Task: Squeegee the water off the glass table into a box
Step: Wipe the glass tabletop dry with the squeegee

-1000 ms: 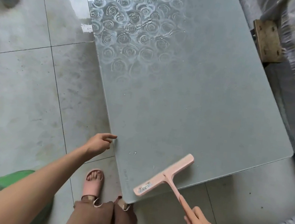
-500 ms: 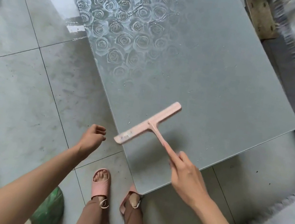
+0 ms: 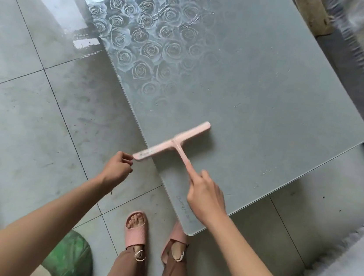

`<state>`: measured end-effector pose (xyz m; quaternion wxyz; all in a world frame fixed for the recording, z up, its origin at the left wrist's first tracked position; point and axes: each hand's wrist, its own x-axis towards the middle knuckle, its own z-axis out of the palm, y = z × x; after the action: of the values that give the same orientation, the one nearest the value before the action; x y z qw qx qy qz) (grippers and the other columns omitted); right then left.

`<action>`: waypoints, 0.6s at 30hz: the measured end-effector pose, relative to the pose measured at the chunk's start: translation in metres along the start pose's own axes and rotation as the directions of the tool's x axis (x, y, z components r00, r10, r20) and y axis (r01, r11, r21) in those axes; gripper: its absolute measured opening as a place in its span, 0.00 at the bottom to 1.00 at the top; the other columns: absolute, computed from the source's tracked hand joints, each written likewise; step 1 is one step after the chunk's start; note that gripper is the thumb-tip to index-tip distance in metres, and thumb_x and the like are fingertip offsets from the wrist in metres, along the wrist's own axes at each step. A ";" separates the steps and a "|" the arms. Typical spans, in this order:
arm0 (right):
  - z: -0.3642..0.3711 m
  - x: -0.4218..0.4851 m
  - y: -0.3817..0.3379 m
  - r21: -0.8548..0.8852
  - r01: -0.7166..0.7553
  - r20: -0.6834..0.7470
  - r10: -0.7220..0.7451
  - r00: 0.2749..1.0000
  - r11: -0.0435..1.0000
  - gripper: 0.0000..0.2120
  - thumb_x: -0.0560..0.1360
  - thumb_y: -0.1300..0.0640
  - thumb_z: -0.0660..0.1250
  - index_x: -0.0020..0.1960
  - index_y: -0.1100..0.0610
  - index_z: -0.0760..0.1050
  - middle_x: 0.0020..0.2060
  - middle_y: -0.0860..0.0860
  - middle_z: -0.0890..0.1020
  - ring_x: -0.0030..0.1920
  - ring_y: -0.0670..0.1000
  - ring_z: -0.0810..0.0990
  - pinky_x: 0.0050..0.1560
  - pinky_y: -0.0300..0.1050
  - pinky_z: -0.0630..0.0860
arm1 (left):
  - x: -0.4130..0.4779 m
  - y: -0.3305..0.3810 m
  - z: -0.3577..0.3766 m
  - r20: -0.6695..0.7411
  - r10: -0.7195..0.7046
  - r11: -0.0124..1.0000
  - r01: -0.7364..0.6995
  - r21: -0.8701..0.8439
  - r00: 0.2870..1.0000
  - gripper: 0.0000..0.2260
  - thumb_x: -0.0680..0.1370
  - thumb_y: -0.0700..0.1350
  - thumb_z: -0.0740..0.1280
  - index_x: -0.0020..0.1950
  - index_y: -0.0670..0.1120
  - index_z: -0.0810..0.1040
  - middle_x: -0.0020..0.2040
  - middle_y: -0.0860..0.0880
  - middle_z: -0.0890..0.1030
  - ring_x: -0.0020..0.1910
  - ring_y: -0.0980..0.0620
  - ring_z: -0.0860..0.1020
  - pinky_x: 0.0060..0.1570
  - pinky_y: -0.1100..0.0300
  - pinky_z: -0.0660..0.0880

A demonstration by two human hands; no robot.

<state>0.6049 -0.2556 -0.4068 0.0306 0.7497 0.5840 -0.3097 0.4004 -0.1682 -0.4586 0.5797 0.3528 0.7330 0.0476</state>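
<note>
A pink squeegee (image 3: pixel 173 142) lies with its blade on the frosted glass table (image 3: pixel 263 83), its left end hanging past the table's left edge. My right hand (image 3: pixel 206 193) grips the squeegee's handle, index finger stretched along it. My left hand (image 3: pixel 117 167) hovers just left of the blade's end beside the table edge, fingers curled, holding nothing that I can see. Water streaks and beads show on the rose-patterned far part of the glass (image 3: pixel 159 13). No box is in view.
Grey floor tiles (image 3: pixel 29 119) lie to the left and below the table. My feet in pink slippers (image 3: pixel 135 226) stand at the table's near corner. A green object (image 3: pixel 69 259) sits on the floor by my left leg. A wooden block (image 3: pixel 313 14) is at the far right.
The squeegee was lifted from the table's near corner and set further up along the left edge. My left hand stayed beside the left edge, and its fingers curled.
</note>
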 end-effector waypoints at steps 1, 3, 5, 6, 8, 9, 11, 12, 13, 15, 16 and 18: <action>-0.007 0.013 -0.012 0.003 0.022 -0.011 -0.022 1.000 1.000 0.31 0.79 0.61 0.53 0.76 0.39 0.48 0.42 0.52 0.65 0.40 0.60 0.72 0.41 0.49 0.67 | 0.000 0.001 -0.006 -0.007 0.008 1.000 -0.008 0.001 1.000 0.17 0.76 0.28 0.55 0.62 0.37 0.70 0.54 0.42 0.74 0.54 0.45 0.74 0.44 0.58 0.70; -0.024 0.027 -0.023 0.019 0.055 -0.036 -0.054 0.998 0.998 0.28 0.80 0.59 0.52 0.76 0.39 0.51 0.42 0.52 0.66 0.41 0.60 0.72 0.42 0.49 0.68 | -0.001 0.004 -0.016 -0.001 0.022 1.000 -0.022 0.004 1.000 0.16 0.76 0.28 0.55 0.63 0.37 0.70 0.54 0.42 0.73 0.54 0.45 0.74 0.42 0.58 0.69; -0.037 0.021 -0.011 0.014 0.056 -0.055 -0.055 0.997 0.998 0.26 0.81 0.56 0.52 0.75 0.37 0.53 0.40 0.51 0.66 0.39 0.58 0.69 0.41 0.48 0.67 | 0.001 0.007 -0.023 -0.001 0.028 1.000 -0.028 0.005 1.000 0.16 0.77 0.29 0.55 0.63 0.38 0.70 0.55 0.42 0.73 0.54 0.45 0.74 0.45 0.57 0.69; -0.042 0.011 -0.001 0.017 0.036 -0.043 -0.035 0.998 0.999 0.25 0.81 0.55 0.52 0.74 0.36 0.53 0.40 0.51 0.66 0.40 0.57 0.70 0.41 0.48 0.68 | 0.000 0.009 -0.027 0.002 0.031 0.999 -0.031 0.008 1.000 0.16 0.77 0.29 0.55 0.63 0.38 0.70 0.55 0.42 0.73 0.54 0.45 0.74 0.47 0.56 0.68; -0.043 -0.008 0.016 0.033 -0.033 0.038 0.032 0.999 0.999 0.25 0.80 0.55 0.53 0.73 0.35 0.55 0.41 0.50 0.69 0.46 0.58 0.73 0.46 0.50 0.71 | 0.002 0.014 -0.040 0.001 0.028 1.000 -0.028 -0.010 1.000 0.17 0.77 0.29 0.55 0.64 0.38 0.70 0.56 0.42 0.74 0.54 0.45 0.74 0.50 0.56 0.68; -0.039 -0.021 0.025 0.052 -0.082 0.102 0.076 0.992 0.995 0.25 0.80 0.55 0.53 0.73 0.36 0.56 0.43 0.51 0.71 0.49 0.58 0.74 0.48 0.50 0.72 | 0.002 0.014 -0.040 0.007 0.031 0.999 -0.031 -0.008 1.000 0.17 0.77 0.28 0.55 0.64 0.37 0.70 0.57 0.41 0.74 0.55 0.45 0.74 0.50 0.56 0.68; -0.026 -0.036 0.025 0.026 -0.129 0.163 0.123 0.979 0.991 0.25 0.81 0.55 0.52 0.75 0.37 0.54 0.45 0.51 0.71 0.51 0.57 0.75 0.49 0.49 0.72 | 0.002 0.015 -0.042 0.013 0.032 0.999 -0.031 -0.020 0.999 0.17 0.77 0.28 0.55 0.64 0.37 0.70 0.59 0.39 0.74 0.56 0.45 0.74 0.51 0.55 0.68; -0.019 -0.034 0.017 0.001 -0.131 0.161 0.129 0.979 0.991 0.26 0.81 0.56 0.52 0.75 0.38 0.52 0.44 0.51 0.70 0.49 0.57 0.74 0.47 0.49 0.71 | 0.004 0.017 -0.047 0.017 0.030 0.999 -0.029 -0.028 0.999 0.17 0.77 0.28 0.55 0.64 0.37 0.70 0.60 0.39 0.74 0.56 0.44 0.75 0.51 0.55 0.68; -0.014 -0.032 0.009 -0.004 -0.129 0.142 0.128 0.982 0.992 0.27 0.81 0.56 0.51 0.76 0.38 0.50 0.42 0.51 0.68 0.47 0.58 0.74 0.45 0.49 0.70 | 0.004 0.016 -0.048 0.020 0.029 0.999 -0.028 -0.033 0.999 0.17 0.77 0.28 0.55 0.64 0.38 0.70 0.61 0.39 0.74 0.57 0.43 0.75 0.52 0.54 0.68; -0.009 -0.014 -0.011 -0.010 -0.102 0.084 0.103 0.991 0.995 0.30 0.80 0.58 0.52 0.76 0.38 0.46 0.42 0.51 0.67 0.45 0.59 0.75 0.42 0.49 0.68 | 0.009 0.015 -0.055 0.021 0.029 0.999 -0.028 -0.042 0.999 0.17 0.77 0.28 0.55 0.64 0.38 0.70 0.61 0.39 0.74 0.58 0.43 0.75 0.52 0.54 0.69; -0.009 0.001 -0.021 -0.018 -0.086 0.055 0.087 0.995 0.996 0.31 0.79 0.59 0.52 0.76 0.38 0.46 0.41 0.51 0.67 0.44 0.60 0.75 0.41 0.49 0.67 | 0.011 0.015 -0.058 0.023 0.028 0.999 -0.027 -0.044 0.999 0.17 0.77 0.28 0.55 0.64 0.38 0.70 0.61 0.39 0.74 0.57 0.43 0.75 0.52 0.54 0.69; -0.014 0.035 -0.040 -0.010 -0.076 0.007 0.076 0.997 0.997 0.32 0.78 0.61 0.53 0.76 0.39 0.47 0.41 0.52 0.67 0.43 0.60 0.74 0.40 0.47 0.66 | 0.013 0.013 -0.064 0.018 0.025 0.999 -0.024 -0.043 1.000 0.17 0.77 0.29 0.54 0.63 0.39 0.70 0.61 0.39 0.75 0.55 0.44 0.75 0.52 0.54 0.69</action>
<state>0.5791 -0.2069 -0.4006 0.0483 0.7702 0.5563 -0.3083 0.3482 -0.1294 -0.4425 0.5932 0.3497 0.7220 0.0673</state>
